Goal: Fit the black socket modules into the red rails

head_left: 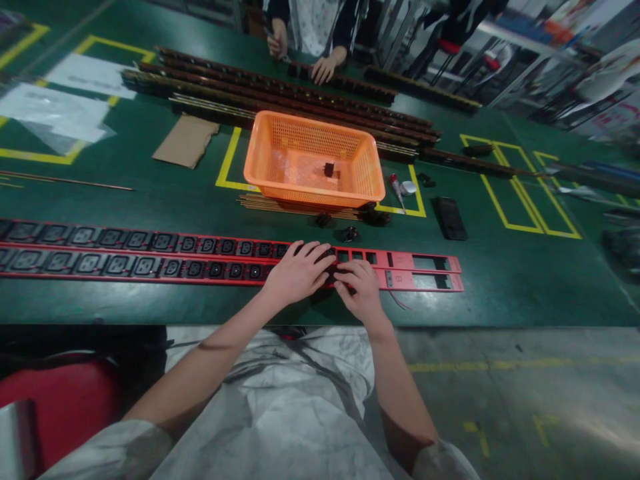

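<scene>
Two long red socket strips (150, 240) lie side by side along the near edge of the green table (500, 280). Black sockets fill their left part; the right part has bare cut-outs (430, 263). My left hand (297, 272) lies over the strips with fingers curled, pressing on a black socket (331, 255). My right hand (361, 288) sits beside it, fingertips pinched on the same spot of the near strip. What sits under the fingers is mostly hidden.
An orange mesh basket (350, 143) with one black socket (329, 169) in it stands behind the strips. Loose black sockets (349, 233) lie in front of it. Dark long strips (280, 100) fill the far side, where another person's hands (324, 68) work. A black flat object (450, 218) lies to the right.
</scene>
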The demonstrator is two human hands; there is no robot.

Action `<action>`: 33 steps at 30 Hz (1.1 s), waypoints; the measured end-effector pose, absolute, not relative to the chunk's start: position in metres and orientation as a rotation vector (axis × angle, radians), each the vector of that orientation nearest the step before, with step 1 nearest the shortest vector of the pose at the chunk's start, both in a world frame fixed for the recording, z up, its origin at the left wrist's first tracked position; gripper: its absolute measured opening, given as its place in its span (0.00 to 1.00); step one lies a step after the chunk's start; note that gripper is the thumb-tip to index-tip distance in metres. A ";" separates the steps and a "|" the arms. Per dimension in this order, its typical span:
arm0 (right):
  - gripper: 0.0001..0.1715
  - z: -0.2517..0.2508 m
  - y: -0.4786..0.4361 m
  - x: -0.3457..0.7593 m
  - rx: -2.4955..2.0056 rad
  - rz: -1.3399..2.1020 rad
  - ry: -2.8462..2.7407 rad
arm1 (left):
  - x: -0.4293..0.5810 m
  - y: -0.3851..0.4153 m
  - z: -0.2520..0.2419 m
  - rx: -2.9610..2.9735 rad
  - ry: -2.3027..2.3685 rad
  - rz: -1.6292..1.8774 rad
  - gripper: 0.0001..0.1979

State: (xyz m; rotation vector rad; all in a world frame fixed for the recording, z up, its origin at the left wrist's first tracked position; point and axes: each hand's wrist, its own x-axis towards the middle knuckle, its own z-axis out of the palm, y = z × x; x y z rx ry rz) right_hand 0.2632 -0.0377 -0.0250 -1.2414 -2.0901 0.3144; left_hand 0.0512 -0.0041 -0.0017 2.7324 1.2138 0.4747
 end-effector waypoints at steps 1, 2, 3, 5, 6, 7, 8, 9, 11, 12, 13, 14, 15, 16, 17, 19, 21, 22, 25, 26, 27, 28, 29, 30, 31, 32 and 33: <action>0.07 -0.024 -0.037 0.263 -1.229 0.330 -2.078 | 0.051 -0.004 -0.002 2.729 1.213 0.476 0.18; 0.07 -0.024 -0.036 0.263 -1.221 0.343 -2.065 | 0.051 -0.004 -0.001 2.727 1.211 0.474 0.18; 0.07 -0.024 -0.036 0.262 -1.219 0.348 -2.050 | 0.051 -0.004 -0.001 2.726 1.209 0.470 0.18; 0.06 -0.025 -0.036 0.262 -1.232 0.339 -2.032 | 0.051 -0.004 -0.001 2.730 1.208 0.455 0.18; 0.06 -0.025 -0.036 0.261 -1.241 0.324 -2.028 | 0.051 -0.004 -0.001 2.730 1.221 0.450 0.19; 0.05 -0.026 -0.036 0.260 -1.251 0.306 -2.026 | 0.051 -0.004 -0.002 2.726 1.248 0.447 0.19; 0.05 -0.026 -0.037 0.260 -1.259 0.289 -2.026 | 0.051 -0.005 -0.003 2.719 1.282 0.444 0.21; 0.05 -0.027 -0.037 0.259 -1.264 0.278 -2.029 | 0.051 -0.005 -0.004 2.710 1.315 0.437 0.23; 0.04 -0.027 -0.038 0.258 -1.274 0.276 -2.033 | 0.052 -0.004 -0.005 2.695 1.352 0.405 0.27; 0.04 -0.027 -0.038 0.257 -1.281 0.282 -2.036 | 0.052 -0.004 -0.006 2.693 1.349 0.382 0.28; 0.04 -0.027 -0.038 0.257 -1.289 0.289 -2.040 | 0.052 -0.003 -0.006 2.691 1.341 0.362 0.29; 0.03 -0.027 -0.037 0.258 -1.297 0.296 -2.044 | 0.052 -0.003 -0.005 2.687 1.335 0.349 0.29; 0.03 -0.026 -0.037 0.259 -1.300 0.308 -2.050 | 0.051 -0.002 -0.005 2.679 1.333 0.342 0.29; 0.04 -0.025 -0.036 0.260 -1.296 0.326 -2.058 | 0.051 -0.002 -0.004 2.668 1.334 0.341 0.28; 0.05 -0.023 -0.035 0.262 -1.285 0.353 -2.072 | 0.051 -0.001 -0.003 2.657 1.335 0.342 0.28; 0.08 -0.018 -0.033 0.266 -1.250 0.423 -2.112 | 0.052 -0.001 -0.001 2.627 1.339 0.344 0.28; 0.10 -0.011 -0.031 0.269 -1.223 0.492 -2.165 | 0.055 -0.002 0.002 2.593 1.356 0.341 0.28; 0.10 -0.008 -0.031 0.270 -1.219 0.518 -2.189 | 0.057 -0.003 0.003 2.576 1.376 0.336 0.28; 0.11 -0.001 -0.032 0.270 -1.233 0.557 -2.218 | 0.066 -0.007 0.005 2.543 1.461 0.310 0.32; 0.12 0.000 -0.033 0.270 -1.236 0.561 -2.214 | 0.069 -0.008 0.005 2.538 1.487 0.304 0.33; 0.12 0.001 -0.033 0.270 -1.235 0.563 -2.208 | 0.071 -0.009 0.005 2.536 1.504 0.302 0.34; 0.13 0.001 -0.034 0.270 -1.231 0.565 -2.201 | 0.072 -0.010 0.005 2.536 1.515 0.304 0.35; 0.14 0.001 -0.034 0.271 -1.224 0.570 -2.196 | 0.072 -0.011 0.004 2.536 1.518 0.308 0.35; 0.15 0.000 -0.034 0.271 -1.218 0.577 -2.189 | 0.072 -0.011 0.003 2.536 1.518 0.313 0.35; 0.17 -0.001 -0.034 0.272 -1.217 0.583 -2.180 | 0.072 -0.011 0.003 2.537 1.516 0.314 0.35; 0.18 -0.002 -0.033 0.273 -1.220 0.587 -2.170 | 0.072 -0.011 0.002 2.538 1.514 0.313 0.35; 0.19 -0.004 -0.031 0.274 -1.228 0.587 -2.162 | 0.072 -0.011 0.001 2.540 1.512 0.310 0.35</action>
